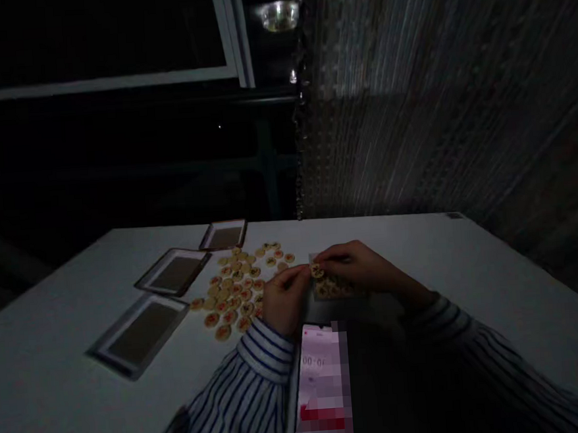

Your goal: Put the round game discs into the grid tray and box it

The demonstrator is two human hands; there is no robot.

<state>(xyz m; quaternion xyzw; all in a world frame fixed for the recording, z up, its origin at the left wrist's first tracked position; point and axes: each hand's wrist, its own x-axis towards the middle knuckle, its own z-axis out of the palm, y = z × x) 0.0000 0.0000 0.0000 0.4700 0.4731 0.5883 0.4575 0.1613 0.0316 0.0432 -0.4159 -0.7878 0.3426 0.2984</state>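
A small box (pixel 344 296) with several round xiangqi pieces in it lies on the table in front of me. My right hand (pixel 359 264) reaches over it from the right, fingers closed on a xiangqi piece (pixel 317 270) with a dark character at the box's left end. From the other side, my left hand (pixel 285 300) has thumb and forefinger together at the box's left edge, close to that piece. Whether these fingertips grip the box, the piece or nothing is too dark to tell. Left of my left hand spread many loose xiangqi pieces (pixel 232 290), some with red characters, some dark.
On the left of the white table (pixel 496 281) lie three shallow trays or lids: a near one (pixel 141 332), a middle one (pixel 175 272) and a far one (pixel 225 236). A lit phone (pixel 316 373) is below my hands. A strand curtain (pixel 385 104) hangs behind the table.
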